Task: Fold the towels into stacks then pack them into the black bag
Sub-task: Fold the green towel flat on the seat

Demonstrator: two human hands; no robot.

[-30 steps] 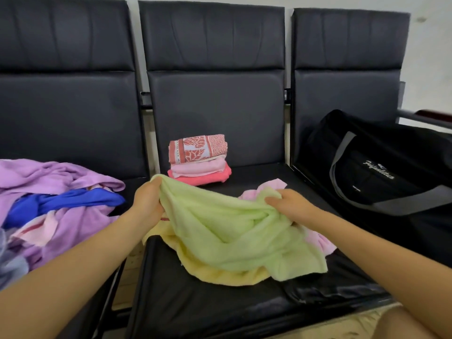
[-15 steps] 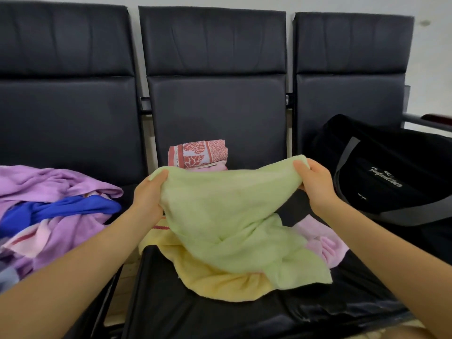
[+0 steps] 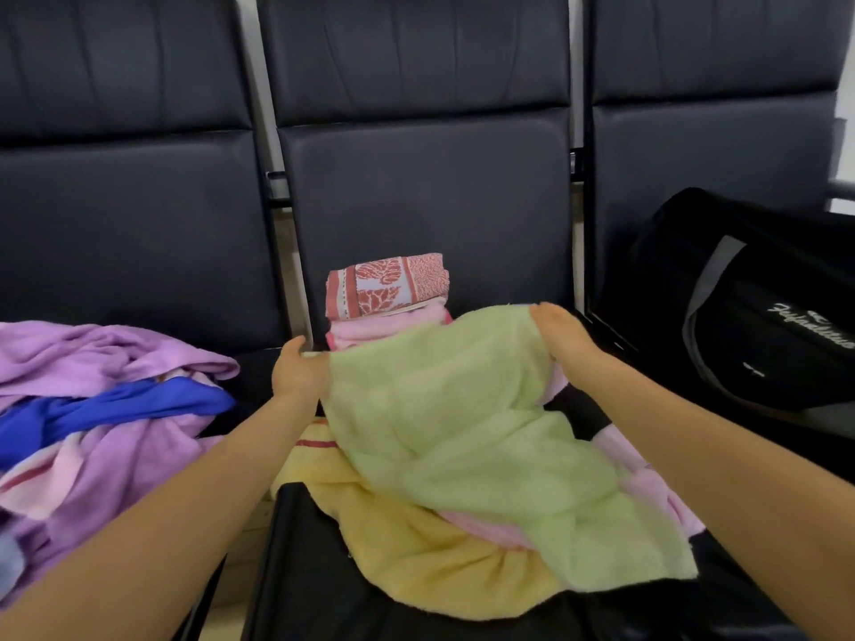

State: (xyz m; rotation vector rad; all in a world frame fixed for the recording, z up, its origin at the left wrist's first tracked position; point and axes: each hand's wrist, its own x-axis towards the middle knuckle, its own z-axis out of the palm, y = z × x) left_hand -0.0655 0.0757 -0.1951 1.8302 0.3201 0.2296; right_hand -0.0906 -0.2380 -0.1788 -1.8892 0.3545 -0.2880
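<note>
A light green towel (image 3: 467,423) is stretched out over the middle seat. My left hand (image 3: 296,372) grips its left top corner and my right hand (image 3: 562,337) grips its right top corner. Its lower part drapes over a yellow towel (image 3: 416,552) and a pink towel (image 3: 647,483) lying on the seat. Behind the green towel stands a folded stack (image 3: 386,293) with a red-patterned towel on top of pink ones. The black bag (image 3: 763,326) with grey straps sits on the right seat.
A heap of unfolded cloths (image 3: 92,409), purple, blue and pink, lies on the left seat. Three black padded chairs (image 3: 425,178) stand in a row with tall backrests. An armrest (image 3: 842,189) shows at the far right.
My right hand lifted the green towel's right corner up and out to the right, spreading the towel wide. Both hands then carried it a little farther back towards the stack.
</note>
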